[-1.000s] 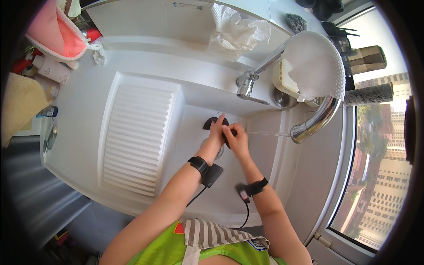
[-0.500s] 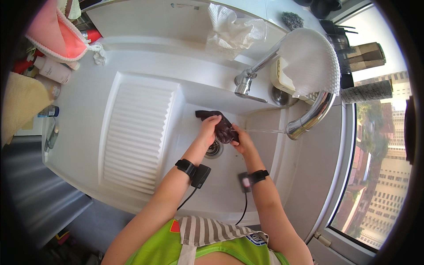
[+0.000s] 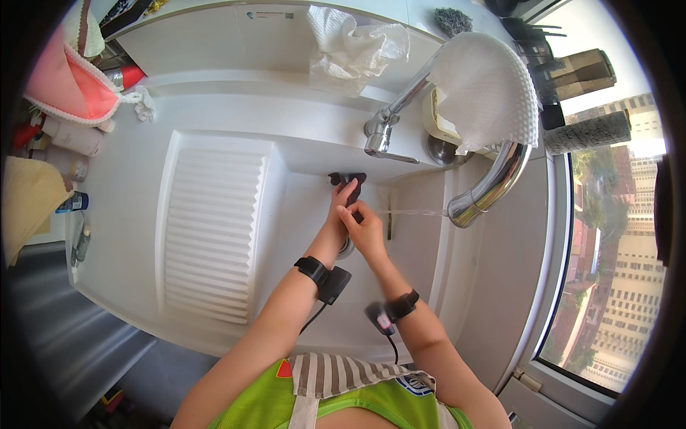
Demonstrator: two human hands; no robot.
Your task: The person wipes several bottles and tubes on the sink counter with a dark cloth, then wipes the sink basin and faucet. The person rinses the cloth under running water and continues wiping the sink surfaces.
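Note:
A dark, wet sock (image 3: 354,186) is bunched between my two hands over the sink basin (image 3: 296,196). My left hand (image 3: 338,206) is closed around its far part, and the fabric sticks out beyond the fingers. Pressed close on the right, my right hand (image 3: 366,227) grips the near part of the sock. Part of the fabric is hidden by my fingers. From the chrome faucet spout (image 3: 468,207) a thin stream of water (image 3: 418,211) runs toward my hands. Beneath my wrists, the drain (image 3: 346,248) is mostly covered.
A ribbed washboard (image 3: 207,236) forms the sink's left part. White textured cloths hang on the faucet (image 3: 486,93) and at the back wall (image 3: 350,50). Bottles (image 3: 75,136) and a pink cloth bag (image 3: 71,79) crowd the left edge. A window (image 3: 607,264) lies to the right.
The sock has gone from spread between both hands to bunched up. My right hand has moved left against my left hand, away from the spout.

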